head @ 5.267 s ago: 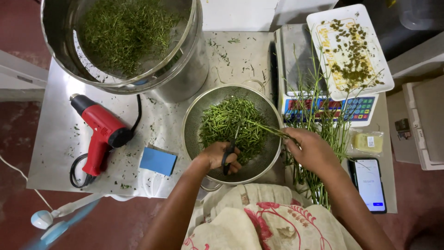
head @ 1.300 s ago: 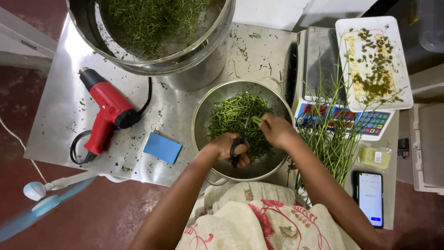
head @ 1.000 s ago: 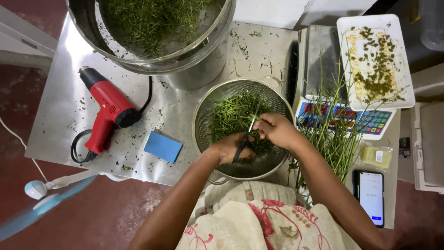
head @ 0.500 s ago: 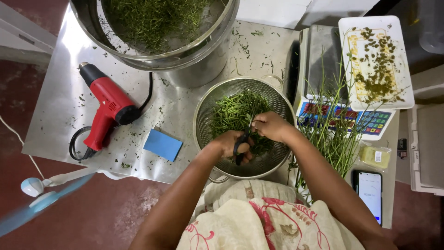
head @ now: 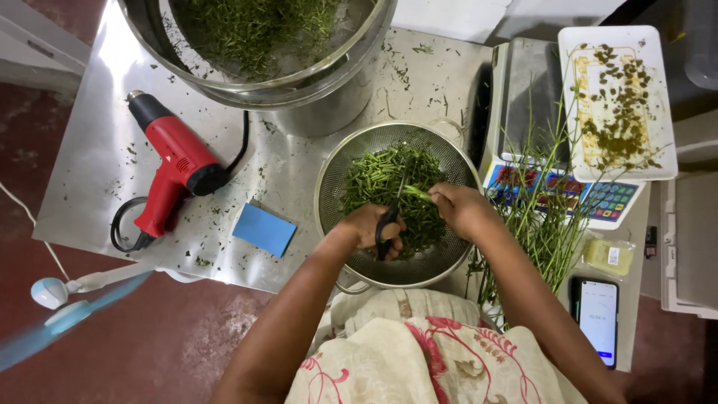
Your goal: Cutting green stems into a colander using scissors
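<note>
My left hand (head: 372,228) grips black-handled scissors (head: 389,224) over a metal strainer bowl (head: 450,153) full of cut green stem pieces (head: 378,179). The scissor blades point up at a green stem (head: 417,194) that my right hand (head: 460,209) pinches just to the right. Both hands hover inside the bowl's rim, close together. A bundle of long uncut green stalks (head: 542,224) lies to the right of the bowl, partly under my right forearm.
A large steel pot (head: 329,97) of chopped greens stands at the back. A red heat gun (head: 176,168) with its cord and a blue pad (head: 263,230) lie left. A weighing scale (head: 535,97), a white tray (head: 658,161) of dried bits and a phone (head: 598,318) sit right.
My right hand went from the stalk bundle into the bowl with a stem. Over the last second both hands have stayed close together at the bowl's middle, the scissors working on the stem.
</note>
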